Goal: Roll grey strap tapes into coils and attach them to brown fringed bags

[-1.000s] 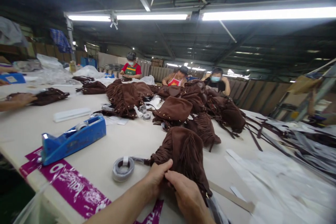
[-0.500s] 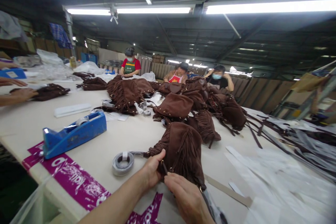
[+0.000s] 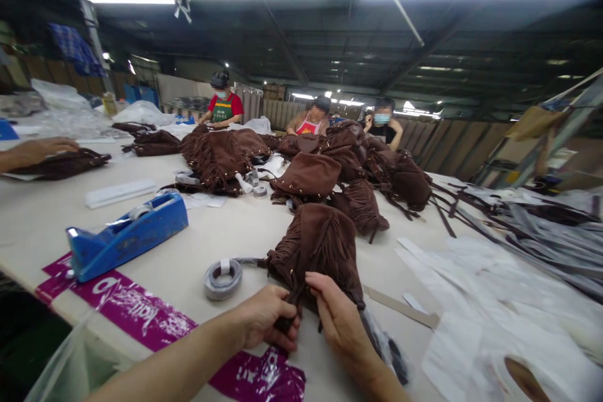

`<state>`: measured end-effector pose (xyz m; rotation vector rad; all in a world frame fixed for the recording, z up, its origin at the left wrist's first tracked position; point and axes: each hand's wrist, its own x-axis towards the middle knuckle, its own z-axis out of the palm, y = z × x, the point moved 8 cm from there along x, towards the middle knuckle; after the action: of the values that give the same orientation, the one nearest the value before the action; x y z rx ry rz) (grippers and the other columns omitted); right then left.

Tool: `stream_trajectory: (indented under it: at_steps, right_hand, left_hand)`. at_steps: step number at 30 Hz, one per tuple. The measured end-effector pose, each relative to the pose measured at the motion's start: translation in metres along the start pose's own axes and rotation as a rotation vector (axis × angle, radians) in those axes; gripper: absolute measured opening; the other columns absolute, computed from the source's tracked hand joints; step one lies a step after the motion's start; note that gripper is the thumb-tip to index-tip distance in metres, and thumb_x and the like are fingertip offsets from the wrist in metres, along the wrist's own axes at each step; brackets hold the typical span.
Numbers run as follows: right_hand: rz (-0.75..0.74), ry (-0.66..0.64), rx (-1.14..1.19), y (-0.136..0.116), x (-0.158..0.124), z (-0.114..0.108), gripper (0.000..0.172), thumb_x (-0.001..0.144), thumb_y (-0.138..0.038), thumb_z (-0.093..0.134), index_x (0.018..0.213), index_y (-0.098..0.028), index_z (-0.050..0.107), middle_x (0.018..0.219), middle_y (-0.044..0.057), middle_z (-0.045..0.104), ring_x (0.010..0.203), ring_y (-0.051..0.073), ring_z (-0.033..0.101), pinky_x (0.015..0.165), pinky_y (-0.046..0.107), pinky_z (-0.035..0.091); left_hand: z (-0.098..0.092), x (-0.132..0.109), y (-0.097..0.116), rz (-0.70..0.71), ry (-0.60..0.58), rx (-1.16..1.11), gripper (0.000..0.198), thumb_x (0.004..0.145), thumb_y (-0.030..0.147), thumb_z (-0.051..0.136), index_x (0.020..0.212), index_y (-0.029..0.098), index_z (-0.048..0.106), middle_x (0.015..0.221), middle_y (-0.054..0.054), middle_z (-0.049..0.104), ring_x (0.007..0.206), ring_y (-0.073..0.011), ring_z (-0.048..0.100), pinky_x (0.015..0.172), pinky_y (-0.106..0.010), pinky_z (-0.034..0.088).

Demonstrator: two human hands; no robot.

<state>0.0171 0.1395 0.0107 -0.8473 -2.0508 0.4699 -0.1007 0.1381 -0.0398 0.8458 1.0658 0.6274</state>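
Holding: both hands are closed on the near edge of one brown fringed bag (image 3: pixel 315 245). It lies on the desk (image 3: pixel 42 220) right in front of the person, fringe hanging toward them.
Left hand: the left hand (image 3: pixel 266 321) comes in from the lower left on a bare forearm, knuckles up. Its fingers are curled tight round a dark strand at the bag's edge.
Right hand: the right hand (image 3: pixel 338 320) rises from below with its back up. The thumb is stretched onto the suede and the other fingers are bent down over the edge. It sits just beside the left hand, their fingertips nearly meeting.
Bags: one is in hand. A heap of brown bags (image 3: pixel 330 169) lies farther up the desk, too tangled to count.
Tape: one grey tape roll (image 3: pixel 222 277) lies just left of the held bag. One blue tape dispenser (image 3: pixel 127 235) stands farther left.
Sheet: one magenta printed sheet (image 3: pixel 127 317) lies along the desk's near edge, under the left forearm.
Paper: loose white sheets (image 3: pixel 471 301) spread on the right. One grey card strip (image 3: pixel 400 306) lies beside the held bag.
People: three co-workers (image 3: pixel 311 122) sit across the desk. One other person's hand (image 3: pixel 42 149) rests at the far left on a flat brown bag (image 3: pixel 66 164).
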Motion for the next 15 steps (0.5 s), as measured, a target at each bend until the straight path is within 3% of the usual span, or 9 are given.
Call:
stream_trajectory:
  at_steps: [3, 6, 12, 15]
  right_hand:
    - [-0.136, -0.104, -0.298, 0.007, 0.001, 0.012, 0.052, 0.089, -0.006, 0.037, 0.138, -0.018, 0.047, 0.141, 0.014, 0.051, 0.133, 0.025, 0.043, 0.107, 0.048, 0.042]
    - [-0.17, -0.192, -0.401, 0.016, 0.003, 0.023, 0.059, 0.085, -0.002, 0.036, 0.142, -0.016, 0.043, 0.144, 0.013, 0.048, 0.137, 0.026, 0.037, 0.107, 0.049, 0.043]
    - [-0.144, -0.205, -0.436, 0.022, 0.012, 0.029, 0.067, 0.075, 0.004, 0.035, 0.139, -0.012, 0.047, 0.142, 0.012, 0.05, 0.137, 0.025, 0.038, 0.108, 0.045, 0.042]
    - [-0.13, -0.187, -0.44, 0.031, 0.016, 0.027, 0.067, 0.072, 0.005, 0.034, 0.136, -0.011, 0.051, 0.14, 0.014, 0.053, 0.135, 0.025, 0.04, 0.108, 0.045, 0.043]
  left_hand:
    - [0.001, 0.002, -0.002, -0.021, -0.028, 0.022, 0.018, 0.064, 0.018, 0.067, 0.074, 0.015, 0.053, 0.058, 0.002, 0.055, 0.044, -0.0095, 0.051, 0.046, -0.027, 0.052]
    - [0.003, -0.001, -0.006, -0.024, -0.054, 0.033, 0.018, 0.064, 0.017, 0.066, 0.074, 0.016, 0.052, 0.057, 0.003, 0.053, 0.042, -0.0083, 0.047, 0.041, -0.024, 0.05]
    - [0.008, -0.01, -0.013, 0.004, -0.075, 0.034, 0.017, 0.069, 0.018, 0.062, 0.079, 0.017, 0.048, 0.059, 0.005, 0.05, 0.043, -0.0061, 0.044, 0.041, -0.021, 0.049]
    - [0.006, -0.007, -0.011, -0.023, -0.088, 0.054, 0.016, 0.074, 0.018, 0.064, 0.079, 0.015, 0.048, 0.062, 0.002, 0.055, 0.047, -0.0089, 0.053, 0.049, -0.025, 0.054]
